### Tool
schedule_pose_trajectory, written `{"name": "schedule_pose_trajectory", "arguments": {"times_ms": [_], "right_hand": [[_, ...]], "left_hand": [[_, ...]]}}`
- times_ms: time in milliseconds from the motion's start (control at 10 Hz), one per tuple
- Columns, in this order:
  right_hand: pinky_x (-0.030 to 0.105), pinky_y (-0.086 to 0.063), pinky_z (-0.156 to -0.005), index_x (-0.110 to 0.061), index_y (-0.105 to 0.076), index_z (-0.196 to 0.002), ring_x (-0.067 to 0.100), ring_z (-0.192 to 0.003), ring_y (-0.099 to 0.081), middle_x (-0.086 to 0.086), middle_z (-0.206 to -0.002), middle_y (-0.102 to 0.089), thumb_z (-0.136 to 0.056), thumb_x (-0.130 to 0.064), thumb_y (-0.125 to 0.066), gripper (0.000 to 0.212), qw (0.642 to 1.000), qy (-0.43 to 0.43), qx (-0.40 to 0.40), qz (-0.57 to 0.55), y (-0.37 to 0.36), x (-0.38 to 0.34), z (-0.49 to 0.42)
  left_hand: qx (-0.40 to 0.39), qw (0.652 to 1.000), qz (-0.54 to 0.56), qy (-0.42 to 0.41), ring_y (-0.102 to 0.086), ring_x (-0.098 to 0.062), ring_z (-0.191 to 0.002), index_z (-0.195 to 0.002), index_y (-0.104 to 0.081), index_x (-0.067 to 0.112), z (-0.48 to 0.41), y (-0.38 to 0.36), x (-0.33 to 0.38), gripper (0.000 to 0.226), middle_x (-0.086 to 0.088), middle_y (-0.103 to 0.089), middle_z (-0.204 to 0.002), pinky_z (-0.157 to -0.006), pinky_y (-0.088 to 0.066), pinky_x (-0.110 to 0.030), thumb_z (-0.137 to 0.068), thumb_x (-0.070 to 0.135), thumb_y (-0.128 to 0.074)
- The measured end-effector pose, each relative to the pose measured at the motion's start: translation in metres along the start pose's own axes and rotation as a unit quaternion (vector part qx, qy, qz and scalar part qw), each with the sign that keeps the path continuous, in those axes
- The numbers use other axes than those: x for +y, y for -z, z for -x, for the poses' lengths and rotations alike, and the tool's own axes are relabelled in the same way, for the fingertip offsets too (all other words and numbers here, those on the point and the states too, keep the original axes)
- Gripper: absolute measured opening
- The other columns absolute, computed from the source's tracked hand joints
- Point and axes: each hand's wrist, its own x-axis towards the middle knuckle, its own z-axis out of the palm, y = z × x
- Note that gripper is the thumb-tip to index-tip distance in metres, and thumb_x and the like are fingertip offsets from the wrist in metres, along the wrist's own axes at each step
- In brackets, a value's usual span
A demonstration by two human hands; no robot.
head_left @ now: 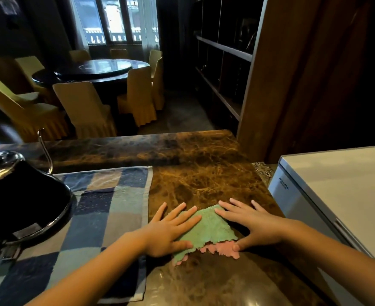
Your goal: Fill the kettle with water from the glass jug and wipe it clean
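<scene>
A blue checked towel (107, 208) lies on the brown marble worktop (204, 177), with a white chest freezer (336, 191) to the right. The shiny black kettle (16, 195) stands on the towel, well left of both hands. The left hand (171, 228) and right hand (248, 224) press flat and open on a folded green-and-pink cloth (206, 233).

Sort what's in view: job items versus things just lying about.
Job: kettle; green cloth under left hand and right hand.
Lying about: checked towel under the kettle; white chest; chairs; round table. No jug visible.
</scene>
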Motion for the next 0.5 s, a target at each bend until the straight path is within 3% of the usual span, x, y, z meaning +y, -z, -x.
{"name": "schedule_pose_trajectory", "arguments": {"times_ms": [100, 300, 400, 500], "right_hand": [[0.054, 0.014, -0.113, -0.043, 0.005, -0.149, 0.009, -0.144, 0.023, -0.019, -0.157, 0.018, -0.084, -0.049, -0.064, 0.095, 1.0, 0.002, -0.008, -0.004, 0.003, -0.001, -0.006], [0.052, 0.014, -0.114, -0.041, 0.004, -0.15, 0.009, -0.144, 0.023, -0.016, -0.158, 0.019, -0.086, -0.041, -0.065, 0.094, 0.999, 0.0, -0.028, -0.018, 0.007, -0.001, -0.009], [0.052, 0.015, -0.114, -0.04, 0.0, -0.151, 0.009, -0.144, 0.021, -0.016, -0.159, 0.016, -0.085, -0.05, -0.062, 0.092, 0.998, -0.011, -0.034, -0.042, 0.011, -0.004, -0.008], [0.049, 0.011, -0.116, -0.037, -0.006, -0.151, 0.008, -0.145, 0.017, -0.014, -0.16, 0.011, -0.091, -0.054, -0.05, 0.077, 0.996, -0.006, 0.058, -0.065, 0.02, -0.016, -0.011]], "left_hand": [[-0.024, 1.0, 0.017, -0.009, 0.03, -0.012, -0.138, -0.144, 0.016, 0.043, -0.005, 0.006, -0.004, 0.068, 0.015, 0.023, -0.154, -0.107, 0.025, -0.044, -0.095, 0.054, -0.031], [-0.001, 0.999, 0.034, -0.026, 0.029, -0.01, -0.139, -0.144, 0.012, 0.045, -0.004, 0.003, -0.008, 0.069, 0.018, 0.022, -0.154, -0.108, 0.025, -0.043, -0.095, 0.051, -0.036], [0.005, 0.998, 0.057, -0.016, 0.028, -0.008, -0.139, -0.145, 0.007, 0.046, 0.0, 0.006, -0.005, 0.066, 0.019, 0.018, -0.155, -0.108, 0.026, -0.042, -0.094, 0.053, -0.034], [0.064, 0.994, 0.085, 0.023, 0.026, -0.006, -0.139, -0.146, 0.006, 0.044, -0.002, 0.016, -0.002, 0.06, 0.019, 0.018, -0.154, -0.113, 0.021, -0.05, -0.096, 0.052, -0.027]]}}
